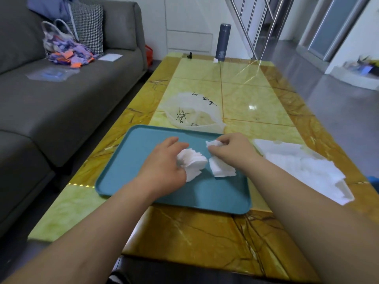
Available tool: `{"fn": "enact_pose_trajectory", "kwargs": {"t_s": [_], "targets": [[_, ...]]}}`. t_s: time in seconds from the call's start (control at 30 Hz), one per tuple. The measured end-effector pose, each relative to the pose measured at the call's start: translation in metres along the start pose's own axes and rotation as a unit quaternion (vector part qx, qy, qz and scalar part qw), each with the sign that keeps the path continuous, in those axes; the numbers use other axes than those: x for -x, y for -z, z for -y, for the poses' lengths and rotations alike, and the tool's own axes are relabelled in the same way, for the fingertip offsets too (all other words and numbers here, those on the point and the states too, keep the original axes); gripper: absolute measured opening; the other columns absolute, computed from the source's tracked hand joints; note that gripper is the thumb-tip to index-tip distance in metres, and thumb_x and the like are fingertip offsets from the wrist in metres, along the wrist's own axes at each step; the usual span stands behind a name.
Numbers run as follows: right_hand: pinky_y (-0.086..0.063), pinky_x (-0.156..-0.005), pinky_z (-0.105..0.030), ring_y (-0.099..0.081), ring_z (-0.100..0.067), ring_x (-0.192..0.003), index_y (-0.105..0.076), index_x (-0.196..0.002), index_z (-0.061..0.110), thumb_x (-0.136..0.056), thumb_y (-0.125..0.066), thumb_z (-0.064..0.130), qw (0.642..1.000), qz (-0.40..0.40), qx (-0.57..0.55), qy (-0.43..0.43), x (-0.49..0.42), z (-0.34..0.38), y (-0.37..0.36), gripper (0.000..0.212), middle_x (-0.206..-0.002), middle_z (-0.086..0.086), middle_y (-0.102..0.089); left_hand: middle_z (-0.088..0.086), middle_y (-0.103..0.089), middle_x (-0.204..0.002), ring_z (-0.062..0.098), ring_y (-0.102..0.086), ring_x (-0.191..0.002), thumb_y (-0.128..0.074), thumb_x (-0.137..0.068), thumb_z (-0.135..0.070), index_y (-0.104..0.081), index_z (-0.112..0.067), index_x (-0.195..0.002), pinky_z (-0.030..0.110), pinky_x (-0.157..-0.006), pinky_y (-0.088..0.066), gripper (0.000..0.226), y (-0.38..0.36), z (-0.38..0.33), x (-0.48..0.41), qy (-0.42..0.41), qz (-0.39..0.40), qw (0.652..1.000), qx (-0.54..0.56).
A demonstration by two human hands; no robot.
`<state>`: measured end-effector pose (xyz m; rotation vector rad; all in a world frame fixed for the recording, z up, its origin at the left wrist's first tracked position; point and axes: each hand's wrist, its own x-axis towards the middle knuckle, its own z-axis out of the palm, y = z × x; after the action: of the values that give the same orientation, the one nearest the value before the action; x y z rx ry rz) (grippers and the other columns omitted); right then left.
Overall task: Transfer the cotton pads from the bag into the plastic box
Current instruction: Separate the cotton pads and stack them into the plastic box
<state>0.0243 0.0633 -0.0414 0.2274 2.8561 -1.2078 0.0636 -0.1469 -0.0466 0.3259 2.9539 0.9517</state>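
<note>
Table: a glossy yellow and amber marble-patterned coffee table [235, 93] that fills the middle of the view.
Tray: a flat teal rectangular plastic tray with a low rim [131, 160], on the near half of the table, under both hands.
Left hand: the left hand [164, 171], over the tray centre, fingers curled and pressed around a fanned white stack of square cotton pads [193, 162].
Right hand: the right hand [233, 150], at 3 o'clock of the left hand, thumb and fingertips pinching a small crumpled white cotton piece [213, 143].
Loose pads: a second small white bundle of cotton pads [222, 169], on the tray just below the right hand; whether the hand touches it cannot be told.
Bag: a crumpled translucent white plastic bag with black markings [192, 111], at 12 o'clock of the tray, touching its far rim.
Box: a clear plastic box heaped with white cotton pads [307, 167], at 3 o'clock of the tray, on the table's right edge.
Flask: a tall dark grey cylindrical flask [223, 42], upright at the table's far end.
Sofa: a grey fabric sofa [61, 99], at 9 o'clock of the table.
</note>
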Motion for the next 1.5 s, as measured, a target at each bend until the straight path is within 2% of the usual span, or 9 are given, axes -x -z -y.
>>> {"fn": "enact_pose_trajectory", "kwargs": {"t_s": [0.2, 0.4, 0.5, 0.63, 0.77, 0.97, 1.03, 1.2, 1.5], "targets": [[-0.049, -0.073, -0.032, -0.057, -0.017, -0.078, -0.078, -0.08, 0.016, -0.092, -0.074, 0.029, 0.975, -0.02, -0.215, -0.045, 0.036, 0.021, 0.023, 0.018, -0.083, 0.0, -0.066, 0.0, -0.025, -0.168, 0.022, -0.017, -0.155, -0.061, -0.084, -0.024, -0.046, -0.029, -0.152, 0.04, -0.126, -0.02, 0.07, -0.004, -0.012, 0.009, -0.048, 0.022, 0.998, -0.033], [-0.064, -0.067, -0.04, -0.077, -0.027, -0.085, -0.078, -0.102, 0.011, -0.096, -0.074, 0.029, 0.927, -0.023, -0.357, -0.111, 0.066, 0.011, 0.029, 0.02, -0.102, -0.014, -0.08, -0.001, -0.063, -0.126, 0.027, -0.052, -0.123, -0.055, -0.073, -0.058, -0.071, -0.022, -0.123, 0.043, -0.101, -0.044, 0.063, -0.021, -0.034, 0.011, -0.105, -0.077, 0.99, -0.052], [-0.063, -0.067, -0.039, -0.074, -0.024, -0.076, -0.076, -0.103, 0.009, -0.1, -0.069, 0.025, 0.892, 0.002, -0.432, -0.134, 0.078, 0.004, 0.023, 0.018, -0.093, -0.011, -0.079, -0.007, -0.06, -0.111, 0.02, -0.057, -0.107, -0.066, -0.079, -0.052, -0.071, -0.025, -0.119, 0.037, -0.092, -0.047, 0.049, -0.029, -0.047, 0.012, -0.097, -0.037, 0.994, -0.022], [-0.065, -0.079, -0.045, -0.074, -0.026, -0.072, -0.071, -0.097, 0.004, -0.099, -0.06, 0.005, 0.861, 0.018, -0.484, -0.153, 0.081, -0.005, 0.02, 0.011, -0.085, -0.015, -0.073, -0.009, -0.063, -0.114, 0.011, -0.06, -0.103, -0.045, -0.089, -0.037, -0.07, -0.023, -0.124, 0.031, -0.097, -0.048, 0.045, -0.032, -0.057, 0.012, -0.071, 0.003, 0.992, 0.103], [-0.063, -0.091, -0.054, -0.076, -0.038, -0.088, -0.063, -0.116, -0.005, -0.094, -0.057, -0.003, 0.824, 0.044, -0.54, -0.163, 0.079, -0.009, 0.029, 0.023, -0.099, -0.022, -0.072, -0.018, -0.066, -0.09, 0.001, -0.061, -0.078, -0.067, -0.094, -0.039, -0.066, -0.041, -0.122, 0.023, -0.074, -0.047, 0.028, -0.04, -0.056, 0.01, -0.034, -0.003, 0.985, 0.167], [-0.065, -0.087, -0.046, -0.078, -0.033, -0.097, -0.07, -0.109, 0.008, -0.097, -0.072, 0.017, 0.872, -0.013, -0.468, -0.142, 0.07, -0.018, 0.034, 0.016, -0.103, -0.014, -0.079, -0.006, -0.071, -0.09, 0.005, -0.067, -0.075, -0.082, -0.085, -0.022, -0.06, -0.037, -0.124, 0.018, -0.071, -0.052, 0.047, -0.04, -0.054, 0.006, 0.005, -0.013, 0.974, 0.228], [-0.064, -0.09, -0.045, -0.075, -0.03, -0.102, -0.072, -0.107, 0.012, -0.097, -0.072, 0.02, 0.883, -0.032, -0.449, -0.135, 0.068, -0.025, 0.036, 0.013, -0.109, -0.012, -0.078, -0.004, -0.075, -0.086, 0.006, -0.067, -0.072, -0.083, -0.084, -0.019, -0.071, -0.028, -0.108, 0.017, -0.067, -0.051, 0.028, -0.033, -0.053, 0.007, 0.029, -0.01, 0.964, 0.265], [-0.065, -0.086, -0.042, -0.078, -0.026, -0.095, -0.073, -0.113, 0.009, -0.099, -0.069, 0.013, 0.892, 0.018, -0.44, -0.107, 0.074, -0.024, 0.034, 0.015, -0.11, -0.014, -0.08, 0.005, -0.079, -0.093, 0.011, -0.063, -0.069, -0.072, -0.095, -0.014, -0.079, -0.019, -0.104, 0.025, -0.064, -0.053, 0.013, -0.021, -0.051, 0.013, 0.034, 0.056, 0.908, 0.414], [-0.063, -0.093, -0.041, -0.077, -0.032, -0.104, -0.075, -0.115, 0.009, -0.098, -0.064, 0.0, 0.896, 0.101, -0.43, -0.033, 0.084, -0.023, 0.039, 0.022, -0.106, -0.015, -0.081, 0.011, -0.08, -0.095, 0.008, -0.066, -0.068, -0.078, -0.09, -0.014, -0.071, -0.01, -0.104, 0.029, -0.065, -0.053, 0.016, -0.025, -0.052, 0.008, 0.034, 0.032, 0.907, 0.418]]}}
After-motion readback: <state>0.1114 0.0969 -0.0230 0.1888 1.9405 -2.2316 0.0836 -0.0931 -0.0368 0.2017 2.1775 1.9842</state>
